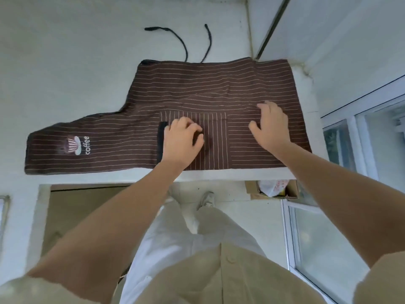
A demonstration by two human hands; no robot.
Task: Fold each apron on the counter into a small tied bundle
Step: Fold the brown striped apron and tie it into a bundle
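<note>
The left grip (182,140) curls on the apron (219,84), hold unclear; the right grip (271,126) presses it, fingers spread. A box (252,190) holds a bag (271,187).

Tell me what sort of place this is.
Probably a home kitchen or utility corner: a white counter under the apron, built against the wall, sliding glass windows on the right, a cardboard box on the floor beneath.
</note>
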